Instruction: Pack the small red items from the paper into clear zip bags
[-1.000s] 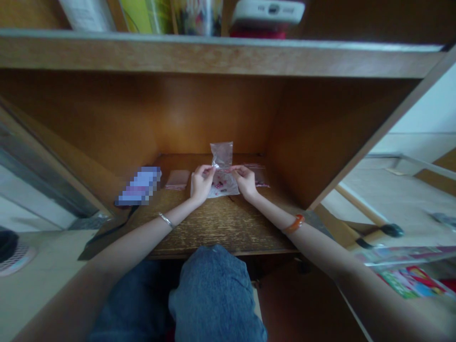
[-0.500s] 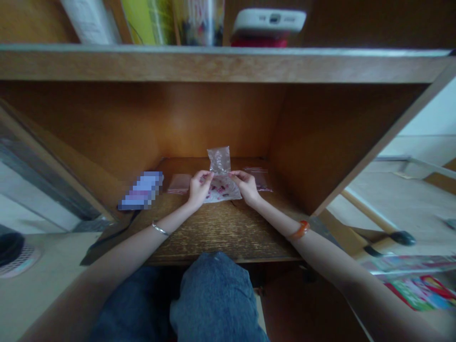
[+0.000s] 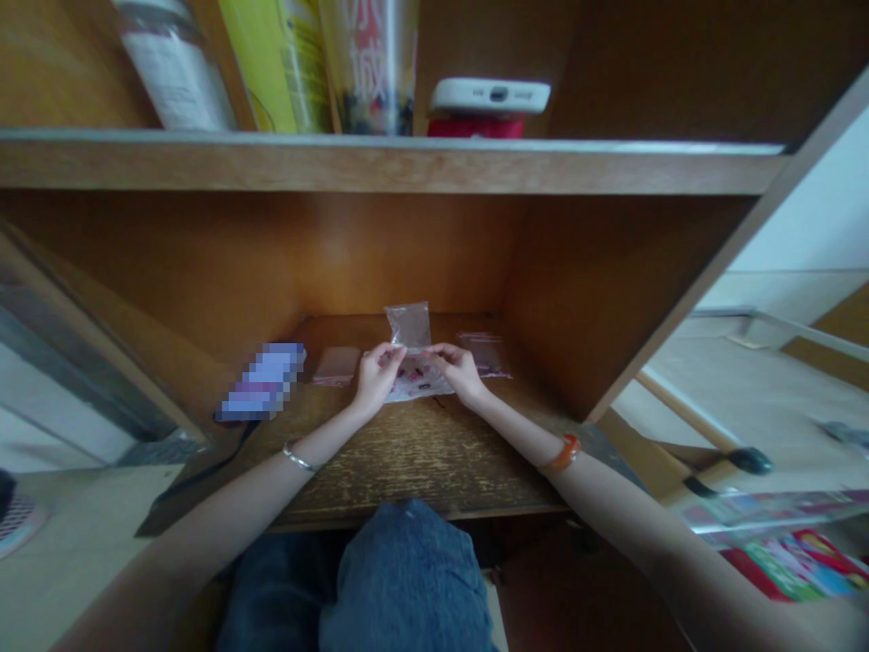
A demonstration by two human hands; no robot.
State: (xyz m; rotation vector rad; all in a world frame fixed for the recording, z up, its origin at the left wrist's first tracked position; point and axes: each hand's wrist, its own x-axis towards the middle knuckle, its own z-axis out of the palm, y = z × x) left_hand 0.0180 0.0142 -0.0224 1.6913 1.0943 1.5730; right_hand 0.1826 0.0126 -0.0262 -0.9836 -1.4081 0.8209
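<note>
I see my left hand (image 3: 376, 378) and right hand (image 3: 460, 369) with their fingers (image 3: 392, 355) pinched together on a clear plastic bag (image 3: 409, 324) on the worktop (image 3: 407, 457), where a slipping grip could let the thin film slide free or tear.

Clear plastic bag (image 3: 415, 373) (pink-printed, crinkled)

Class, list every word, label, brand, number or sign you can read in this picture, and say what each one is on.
Large dark characters on the tall cylinder on the upper shelf: too blurred to quote.
Small print on the yellow-green item: too small to read.
Pink print on the clear plastic bag: too small to read.
Print on the colourful magazine: too blurred to read.
</note>
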